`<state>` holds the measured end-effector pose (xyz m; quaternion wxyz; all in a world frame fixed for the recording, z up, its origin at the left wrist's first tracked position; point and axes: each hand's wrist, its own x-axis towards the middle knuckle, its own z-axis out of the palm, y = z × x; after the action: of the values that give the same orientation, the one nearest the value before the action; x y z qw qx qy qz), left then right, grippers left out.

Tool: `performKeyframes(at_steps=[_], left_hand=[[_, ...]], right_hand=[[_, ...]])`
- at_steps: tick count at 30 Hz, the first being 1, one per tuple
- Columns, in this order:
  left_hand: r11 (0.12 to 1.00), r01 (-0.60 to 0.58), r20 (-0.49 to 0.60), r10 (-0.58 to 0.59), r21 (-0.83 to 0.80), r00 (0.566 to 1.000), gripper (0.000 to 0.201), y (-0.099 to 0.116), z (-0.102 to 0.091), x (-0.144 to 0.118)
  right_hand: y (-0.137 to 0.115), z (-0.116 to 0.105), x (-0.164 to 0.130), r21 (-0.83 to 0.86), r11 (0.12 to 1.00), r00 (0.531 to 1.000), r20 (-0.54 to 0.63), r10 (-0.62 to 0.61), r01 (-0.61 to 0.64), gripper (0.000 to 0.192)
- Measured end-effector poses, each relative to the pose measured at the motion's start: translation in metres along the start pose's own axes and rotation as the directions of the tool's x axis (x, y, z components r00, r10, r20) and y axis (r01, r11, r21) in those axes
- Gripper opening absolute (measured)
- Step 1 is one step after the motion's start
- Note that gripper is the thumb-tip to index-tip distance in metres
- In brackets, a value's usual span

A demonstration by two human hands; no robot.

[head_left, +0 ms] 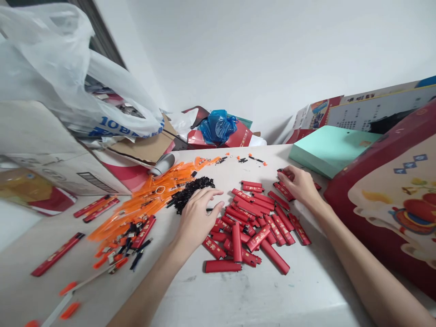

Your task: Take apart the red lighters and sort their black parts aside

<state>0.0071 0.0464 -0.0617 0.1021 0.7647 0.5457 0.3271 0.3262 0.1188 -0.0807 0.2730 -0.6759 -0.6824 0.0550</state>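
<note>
My left hand hovers by a heap of small black parts, fingers stretched and thumb apart, with nothing visibly gripped. A large pile of red lighter casings with gold print spreads to its right. At the far right of that pile, my right hand has its fingers closed on a red lighter casing, mostly hidden by the fingers. More red casings lie just beneath this hand. Left of the black heap is a mass of orange translucent pieces.
Small metal, black and orange parts lie at left near several red lighters. Loose bits are scattered at the back. A cardboard box with a plastic bag stands left; a mint box and a red printed box stand right.
</note>
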Motion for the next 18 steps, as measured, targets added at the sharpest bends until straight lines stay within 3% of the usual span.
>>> performKeyframes(at_steps=[4, 8, 13, 16, 18], left_hand=[[0.994, -0.021, 0.035, 0.018, 0.104, 0.999, 0.016, -0.005, 0.005, -0.002], [0.991, -0.019, 0.082, 0.008, 0.131, 0.997, 0.014, -0.003, 0.007, -0.003], [0.989, -0.010, 0.093, -0.004, 0.148, 0.996, 0.014, 0.000, 0.007, -0.003], [0.987, -0.014, 0.102, -0.002, 0.162, 0.995, 0.013, 0.002, 0.007, -0.004], [0.978, -0.002, 0.104, -0.020, 0.210, 0.994, 0.014, 0.001, 0.004, -0.004]], right_hand=[[0.023, 0.002, 0.003, -0.085, 0.996, 0.996, 0.090, -0.020, 0.027, 0.021], [0.027, 0.004, 0.003, -0.150, 0.986, 0.992, 0.112, -0.050, 0.066, 0.018], [0.013, -0.001, 0.001, -0.178, 0.970, 0.985, 0.086, -0.151, 0.165, 0.023], [-0.004, -0.006, -0.007, -0.140, 0.934, 0.934, 0.192, -0.300, 0.329, 0.020], [-0.013, -0.008, -0.014, -0.152, 0.910, 0.897, 0.293, -0.330, 0.385, 0.019]])
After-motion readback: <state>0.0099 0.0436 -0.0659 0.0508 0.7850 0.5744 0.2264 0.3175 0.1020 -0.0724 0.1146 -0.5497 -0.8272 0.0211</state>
